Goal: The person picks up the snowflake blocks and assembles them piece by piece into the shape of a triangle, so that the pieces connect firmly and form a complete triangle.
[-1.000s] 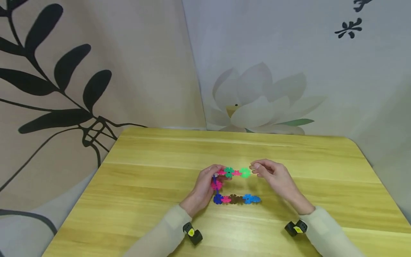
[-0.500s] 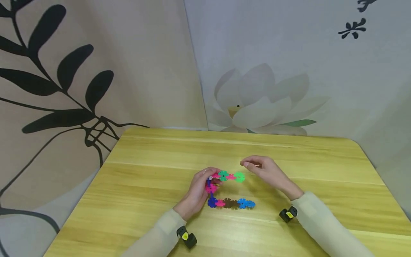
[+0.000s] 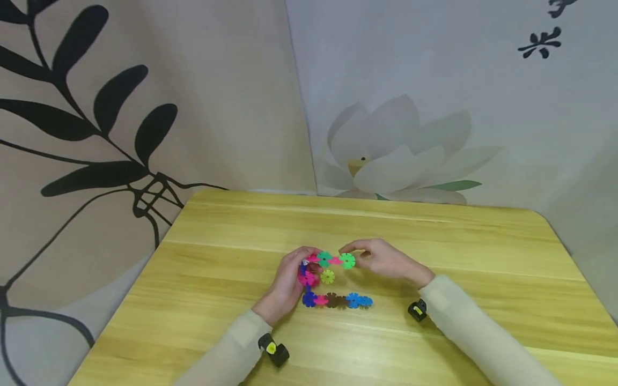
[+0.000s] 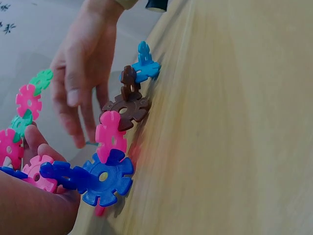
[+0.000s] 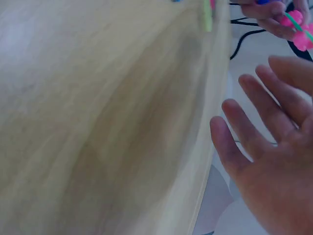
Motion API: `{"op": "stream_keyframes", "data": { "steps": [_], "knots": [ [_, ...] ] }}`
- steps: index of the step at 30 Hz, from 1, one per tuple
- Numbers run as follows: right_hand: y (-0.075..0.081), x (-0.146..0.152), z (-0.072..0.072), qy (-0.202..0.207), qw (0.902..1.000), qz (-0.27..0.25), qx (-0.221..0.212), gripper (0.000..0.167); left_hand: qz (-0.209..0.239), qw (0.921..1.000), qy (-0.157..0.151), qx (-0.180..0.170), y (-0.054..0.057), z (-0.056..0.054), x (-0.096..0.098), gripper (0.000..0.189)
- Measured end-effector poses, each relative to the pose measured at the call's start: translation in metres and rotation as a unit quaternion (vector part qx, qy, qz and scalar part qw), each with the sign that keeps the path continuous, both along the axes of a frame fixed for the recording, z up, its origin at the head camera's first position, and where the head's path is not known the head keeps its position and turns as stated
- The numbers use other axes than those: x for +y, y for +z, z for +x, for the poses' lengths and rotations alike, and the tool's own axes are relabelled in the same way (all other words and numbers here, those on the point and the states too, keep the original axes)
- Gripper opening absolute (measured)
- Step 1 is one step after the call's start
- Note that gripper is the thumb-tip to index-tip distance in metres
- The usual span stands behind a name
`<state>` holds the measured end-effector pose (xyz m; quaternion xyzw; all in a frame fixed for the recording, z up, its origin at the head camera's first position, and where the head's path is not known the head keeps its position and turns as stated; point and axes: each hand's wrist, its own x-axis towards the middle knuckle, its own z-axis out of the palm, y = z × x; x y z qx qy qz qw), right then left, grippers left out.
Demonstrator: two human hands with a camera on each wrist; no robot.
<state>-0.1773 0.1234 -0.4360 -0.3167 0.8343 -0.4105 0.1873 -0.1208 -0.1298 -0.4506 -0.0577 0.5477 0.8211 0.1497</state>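
Observation:
My left hand (image 3: pixel 285 287) grips the left side of a C-shaped chain of notched plastic snowflake discs. Along the chain's upper arm run pink, teal (image 3: pixel 324 259) and light green discs (image 3: pixel 347 261). The lower arm has dark blue (image 4: pixel 108 177), pink (image 4: pixel 111 137), brown (image 4: pixel 128 108) and light blue discs (image 4: pixel 145 67). Between the arms a yellow-green disc (image 3: pixel 328 276) shows beside a pink one; whether they are joined I cannot tell. My right hand (image 3: pixel 381 258) hovers by the light green end, its fingers spread and holding nothing in the right wrist view.
A wooden table (image 3: pixel 434 321) lies under both hands. Behind it rise walls with a dark leaf pattern (image 3: pixel 108 99) and a pale lotus (image 3: pixel 396 145). Small black cameras (image 3: pixel 273 350) sit at both wrists.
My right hand has moved left, staying near the light green end. The left hand and chain have shifted slightly left. The yellow-green disc has come into view between the arms.

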Motion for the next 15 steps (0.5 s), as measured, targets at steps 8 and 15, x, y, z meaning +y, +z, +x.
{"op": "stream_keyframes", "data": {
  "steps": [8, 15],
  "knots": [
    [-0.008, -0.009, 0.003, 0.084, 0.9955, 0.038, 0.019, 0.028, 0.002, 1.0000, 0.008, -0.006, -0.002, -0.004, -0.010, 0.025],
    [-0.011, -0.016, 0.006, 0.140, 0.9870, 0.069, 0.039, 0.029, 0.004, 0.9997, 0.015, -0.018, -0.003, -0.007, -0.013, 0.024]
  ]
}}
